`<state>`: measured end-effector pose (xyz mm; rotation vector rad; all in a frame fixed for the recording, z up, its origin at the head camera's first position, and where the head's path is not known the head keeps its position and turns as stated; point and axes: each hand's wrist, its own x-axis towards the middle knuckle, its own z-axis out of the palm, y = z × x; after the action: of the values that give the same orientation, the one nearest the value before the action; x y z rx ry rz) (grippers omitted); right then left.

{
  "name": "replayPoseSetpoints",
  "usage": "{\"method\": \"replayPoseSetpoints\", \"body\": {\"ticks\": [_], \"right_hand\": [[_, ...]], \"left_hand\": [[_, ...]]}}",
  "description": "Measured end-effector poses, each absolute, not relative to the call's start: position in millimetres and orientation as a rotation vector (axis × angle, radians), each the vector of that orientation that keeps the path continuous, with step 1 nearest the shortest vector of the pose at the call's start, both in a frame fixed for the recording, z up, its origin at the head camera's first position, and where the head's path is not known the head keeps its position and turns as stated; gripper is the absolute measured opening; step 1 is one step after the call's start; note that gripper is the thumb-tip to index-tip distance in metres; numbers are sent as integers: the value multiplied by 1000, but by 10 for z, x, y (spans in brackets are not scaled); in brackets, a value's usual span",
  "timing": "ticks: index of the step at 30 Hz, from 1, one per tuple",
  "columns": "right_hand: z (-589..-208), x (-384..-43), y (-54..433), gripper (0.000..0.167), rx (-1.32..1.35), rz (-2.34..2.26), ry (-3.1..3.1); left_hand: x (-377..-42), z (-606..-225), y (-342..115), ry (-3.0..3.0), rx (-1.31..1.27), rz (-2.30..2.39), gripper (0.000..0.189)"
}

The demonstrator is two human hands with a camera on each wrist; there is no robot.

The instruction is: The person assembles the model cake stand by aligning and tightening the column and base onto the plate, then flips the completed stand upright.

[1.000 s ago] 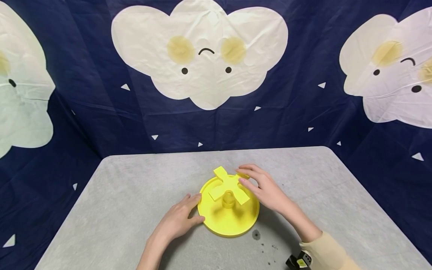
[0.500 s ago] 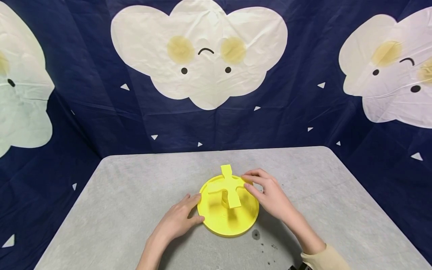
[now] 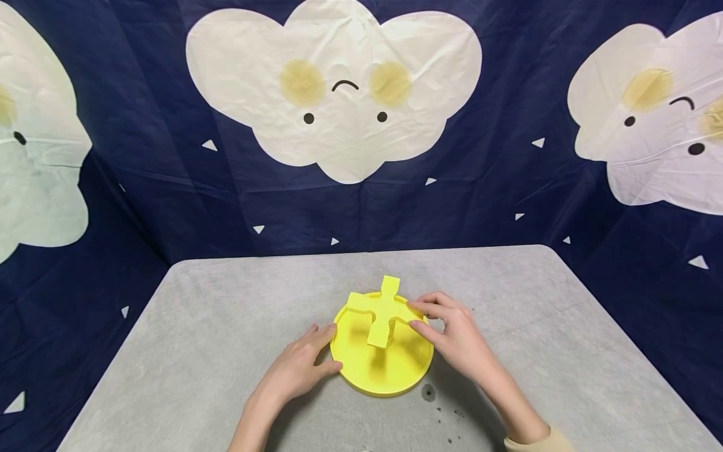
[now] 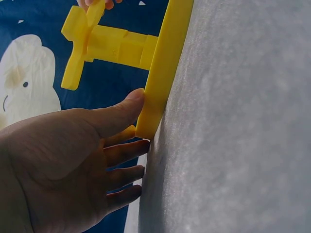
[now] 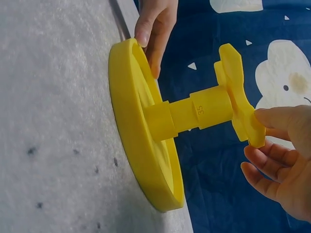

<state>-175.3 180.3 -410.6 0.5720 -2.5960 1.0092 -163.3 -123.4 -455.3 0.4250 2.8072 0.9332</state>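
A round yellow base (image 3: 361,373) with a raised rim lies flat on the table. From its middle stands a stepped yellow post (image 5: 211,106), marked with what looks like 35. Topping the post is a yellow four-armed cross-shaped handle (image 3: 386,307). My right hand (image 3: 456,334) pinches one arm of this handle between thumb and fingers, the remaining fingers loosely bent below. On the opposite side my left hand (image 3: 299,365) touches the base's rim with thumb and index finger. Its other fingers (image 4: 124,174) reach out fairly straight beside the rim, down at the tabletop.
The grey tabletop (image 3: 237,301) carries a few dark spots (image 3: 428,393) in front of the base. A navy curtain (image 3: 141,188) with large cloud prints surrounds the table at the back and sides.
The cross-shaped handle has turned clockwise seen from above. My right hand has moved slightly right and toward me with the arm it pinches. The left hand and the base have stayed put.
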Motion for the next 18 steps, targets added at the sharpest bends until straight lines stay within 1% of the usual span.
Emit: {"method": "replayPoseSetpoints", "body": {"ticks": [7,14,18], "right_hand": [[-4104,-1690,1770,32,585,1036,-2569],[-4067,-1625,1707,36,599,994,-2579],[-4064,-1612,1689,29,591,986,-2568]], "left_hand": [[-1635,-4555,-1224,2797,413,934,71],[-1633,-4552,-1226,2798,409,938,72],[-1636,-4556,-1226,2797,404,935,72]]}}
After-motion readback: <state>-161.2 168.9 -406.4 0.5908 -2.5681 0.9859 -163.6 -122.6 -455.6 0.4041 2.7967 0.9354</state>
